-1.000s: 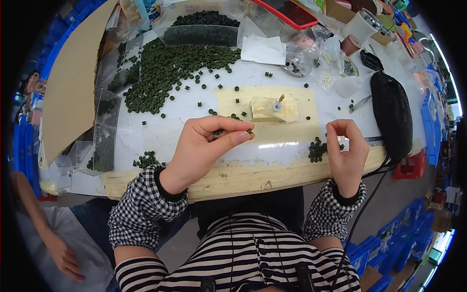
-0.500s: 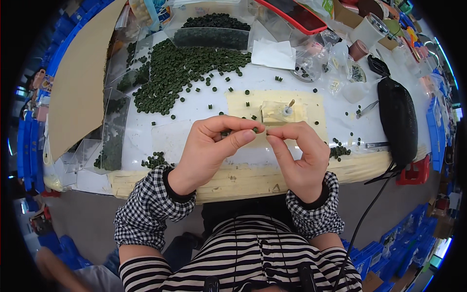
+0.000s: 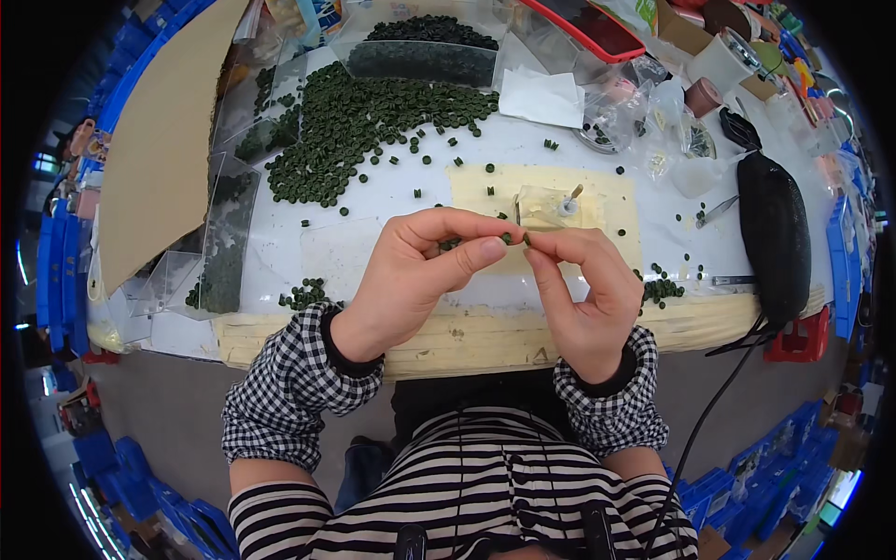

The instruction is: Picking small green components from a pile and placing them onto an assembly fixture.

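Small dark green grooved round pieces are what my hands work on, over the table's front part. Between thumb and index fingertip of my left hand (image 3: 411, 271) is one green piece (image 3: 506, 239). Several more green pieces show in the gap behind those fingers; whether they are held or lie on the table I cannot tell. My right hand (image 3: 593, 289) pinches another small green piece (image 3: 526, 240), its tips almost touching the left ones. Just beyond the hands sits a pale block fixture (image 3: 541, 207) with a small upright peg (image 3: 575, 194).
A large heap of green pieces (image 3: 364, 121) spreads at the back left, beside clear plastic trays (image 3: 229, 243) and a cardboard sheet (image 3: 163, 140). White paper (image 3: 541, 96), a red-cased phone (image 3: 597, 28) and plastic bags lie behind. A black pouch (image 3: 773, 233) lies at right, near tweezers (image 3: 717, 211).
The whole view has shifted slightly. My fingertips have drawn closer together, and a green piece now shows clearly at the right fingertips. The left hand keeps its pinch.
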`<move>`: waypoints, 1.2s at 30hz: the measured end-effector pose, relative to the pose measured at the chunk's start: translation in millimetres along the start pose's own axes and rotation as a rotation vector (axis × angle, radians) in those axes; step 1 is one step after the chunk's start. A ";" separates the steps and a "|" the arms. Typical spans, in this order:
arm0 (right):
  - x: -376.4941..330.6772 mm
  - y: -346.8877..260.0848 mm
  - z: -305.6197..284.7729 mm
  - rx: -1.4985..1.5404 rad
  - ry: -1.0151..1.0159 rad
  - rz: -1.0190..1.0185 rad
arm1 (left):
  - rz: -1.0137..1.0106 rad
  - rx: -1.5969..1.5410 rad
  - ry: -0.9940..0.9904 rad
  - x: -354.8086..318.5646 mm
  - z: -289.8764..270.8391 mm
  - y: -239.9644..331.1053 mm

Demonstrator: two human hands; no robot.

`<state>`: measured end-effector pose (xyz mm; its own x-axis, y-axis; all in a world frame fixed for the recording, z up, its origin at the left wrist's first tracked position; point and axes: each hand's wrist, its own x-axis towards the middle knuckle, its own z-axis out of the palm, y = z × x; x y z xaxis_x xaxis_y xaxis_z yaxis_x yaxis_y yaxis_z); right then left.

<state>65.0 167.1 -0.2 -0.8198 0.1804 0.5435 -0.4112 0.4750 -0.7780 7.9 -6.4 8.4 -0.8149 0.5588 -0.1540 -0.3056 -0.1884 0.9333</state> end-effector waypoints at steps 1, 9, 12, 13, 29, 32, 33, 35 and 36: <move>-0.4 -0.1 -0.6 0.018 -0.011 0.024 | 0.002 0.006 -0.004 -0.3 0.2 0.6; -2.1 -1.8 -10.6 0.516 -0.151 0.502 | 0.019 0.040 -0.034 -2.1 1.6 2.9; -1.8 -0.6 -12.6 0.610 -0.158 0.550 | 0.027 0.054 -0.029 -2.3 2.6 3.3; -1.7 -0.2 -12.9 0.637 -0.159 0.558 | 0.035 0.066 -0.024 -2.1 2.9 2.5; -1.2 1.8 -0.3 0.081 -0.009 -0.051 | 0.046 0.044 0.001 -2.0 4.4 -1.9; -2.0 0.1 0.7 0.049 0.011 -0.079 | 0.026 0.029 -0.005 -2.3 4.8 0.3; -2.1 -0.2 1.2 0.050 0.015 -0.084 | 0.074 0.064 0.010 -2.7 5.8 -0.4; -2.4 -0.5 1.5 0.061 0.007 -0.082 | 0.169 0.134 0.040 -4.1 8.2 -3.2; -2.7 -0.3 1.2 0.072 -0.003 -0.073 | 0.177 0.181 0.045 -4.6 7.2 -3.2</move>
<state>66.9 165.4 -1.8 -0.7877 0.1443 0.5989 -0.4977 0.4239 -0.7567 16.2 -2.5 8.4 -0.8700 0.4930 0.0066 -0.0661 -0.1299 0.9893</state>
